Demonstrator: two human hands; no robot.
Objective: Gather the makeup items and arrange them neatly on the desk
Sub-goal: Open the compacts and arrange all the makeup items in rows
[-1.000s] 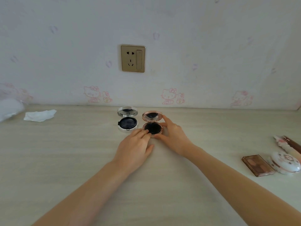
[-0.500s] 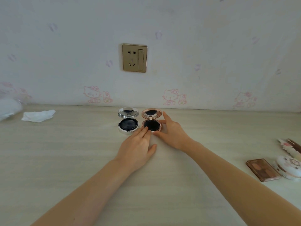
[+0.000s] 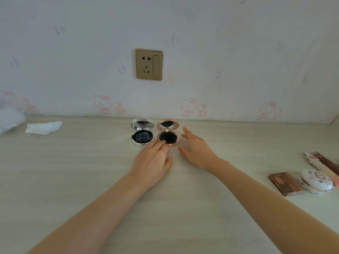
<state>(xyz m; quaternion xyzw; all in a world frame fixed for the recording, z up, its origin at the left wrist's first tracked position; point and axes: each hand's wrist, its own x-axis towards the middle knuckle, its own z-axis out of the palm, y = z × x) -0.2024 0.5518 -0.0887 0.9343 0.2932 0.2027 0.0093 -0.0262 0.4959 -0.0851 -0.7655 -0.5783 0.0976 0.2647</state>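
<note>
Two open compacts, silver (image 3: 142, 132) and pink (image 3: 168, 133), sit side by side far-centre on the desk (image 3: 73, 180), each apparently holding a dark pad. Left hand (image 3: 152, 162) fingertips touch the pink one's near rim; right hand (image 3: 197, 151) hovers, fingers spread, grasping nothing.

Desk (image 3: 73, 180): pale wood-grain top, back edge against the wall. Centre rear: silver compact (image 3: 142, 132) and pink compact (image 3: 168, 133), both open, lids up, just beside each other. Left rear: crumpled tissue (image 3: 43, 127); blurry white thing (image 3: 11, 119) at the left edge, can't tell what. Right side: brown palette (image 3: 285, 183) flat, white round case (image 3: 316, 181) just beside it, pink tube (image 3: 322, 166) and brown stick (image 3: 328, 162) behind those.
</note>
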